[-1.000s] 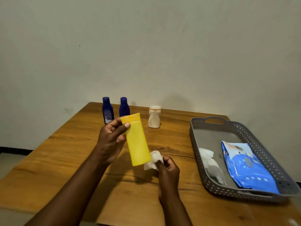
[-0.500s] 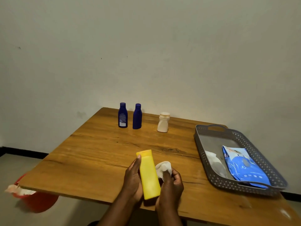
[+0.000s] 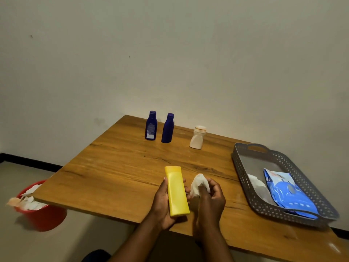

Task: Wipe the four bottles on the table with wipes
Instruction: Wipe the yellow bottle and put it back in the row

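My left hand [image 3: 162,203] grips a yellow bottle [image 3: 177,191], cap end pointing away from me, above the near part of the wooden table [image 3: 113,171]. Just to its right, my right hand [image 3: 211,201] holds a crumpled white wipe [image 3: 198,184] beside the bottle's right side. Two dark blue bottles [image 3: 151,125] [image 3: 167,128] stand upright at the far edge. A small cream bottle [image 3: 197,137] stands to their right.
A grey perforated tray [image 3: 245,167] on the right holds a blue pack of wipes [image 3: 289,193] and a loose white wipe [image 3: 258,186]. On the floor at the left stands a red bin [image 3: 43,218] filled with used wipes. A plain wall rises behind the table.
Both hands dropped with the yellow bottle from in front of the far bottles to low over the near table. The wipe moved from the bottle's lower end to its right side.
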